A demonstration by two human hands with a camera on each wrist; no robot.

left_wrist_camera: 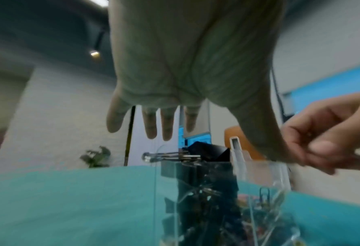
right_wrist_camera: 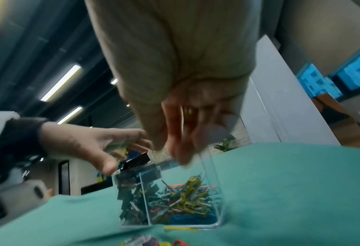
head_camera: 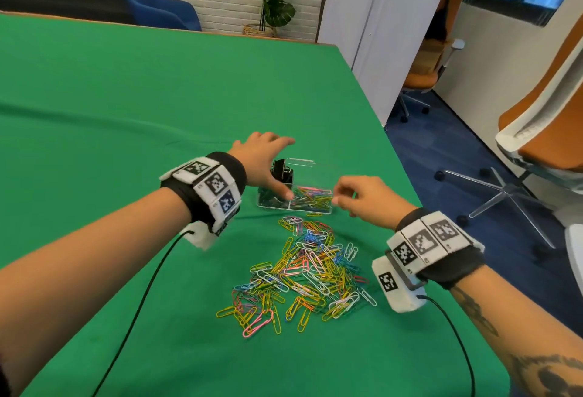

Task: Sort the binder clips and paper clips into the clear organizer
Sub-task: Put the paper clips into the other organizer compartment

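my right hand [head_camera: 362, 199] hovers over the clear organizer [head_camera: 310, 209], fingers pinched, possibly on a paper clip; blur hides it. risk: a drop outside the rim. left hand [head_camera: 263, 160] fingers spread above binder clips [head_camera: 281, 168] filling the left compartment. right compartment holds paper clips; loose pile [head_camera: 303, 276] remains near on the tabletop [head_camera: 126, 96].

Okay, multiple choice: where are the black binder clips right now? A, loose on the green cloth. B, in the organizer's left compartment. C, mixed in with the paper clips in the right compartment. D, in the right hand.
B: the black binder clips fill the left compartment of the clear organizer, beside the coloured paper clips in the right one.
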